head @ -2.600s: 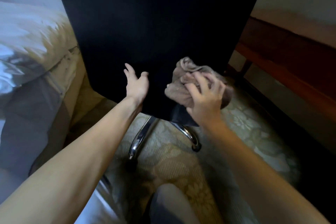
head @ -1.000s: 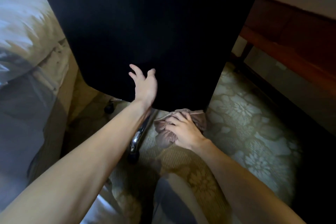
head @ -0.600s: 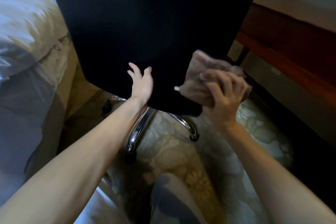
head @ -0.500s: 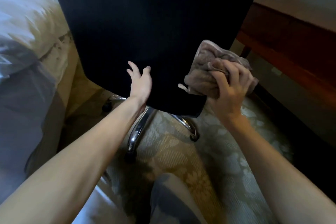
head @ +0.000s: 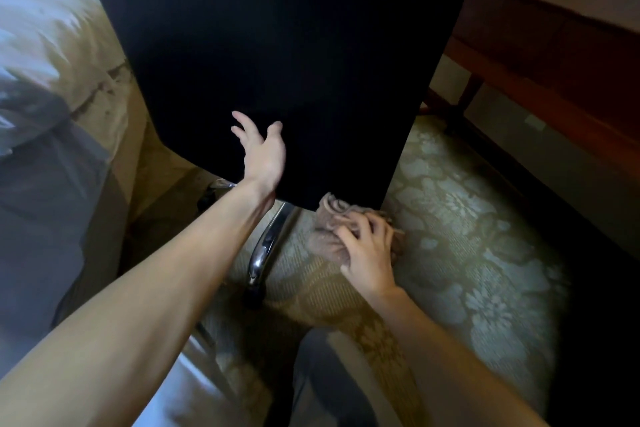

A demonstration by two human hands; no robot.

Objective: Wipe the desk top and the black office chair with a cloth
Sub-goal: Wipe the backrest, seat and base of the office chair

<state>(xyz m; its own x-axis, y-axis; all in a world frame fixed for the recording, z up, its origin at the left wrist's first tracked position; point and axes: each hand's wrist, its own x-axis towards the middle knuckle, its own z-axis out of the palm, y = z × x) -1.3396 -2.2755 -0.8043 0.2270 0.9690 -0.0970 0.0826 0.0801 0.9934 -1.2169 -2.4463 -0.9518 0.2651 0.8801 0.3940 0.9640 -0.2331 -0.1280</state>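
Observation:
The back of the black office chair [head: 277, 45] fills the upper middle of the view. My left hand [head: 261, 152] rests flat against its lower part, fingers spread. My right hand [head: 369, 248] grips a bunched brown cloth [head: 332, 222] just under the bottom edge of the chair back, below and right of my left hand. A chrome leg of the chair base [head: 265, 246] shows beneath. The wooden desk [head: 554, 55] stands at the right; only its edge and a leg are visible.
A bed with pale bedding [head: 52, 62] lies close on the left. Patterned carpet [head: 467, 236] covers the floor right of the chair. My knee in grey trousers [head: 322, 374] is at the bottom centre.
My right hand has swept the cloth down from the chair back's right side to just below its bottom edge. My left hand has stayed pressed on the chair back.

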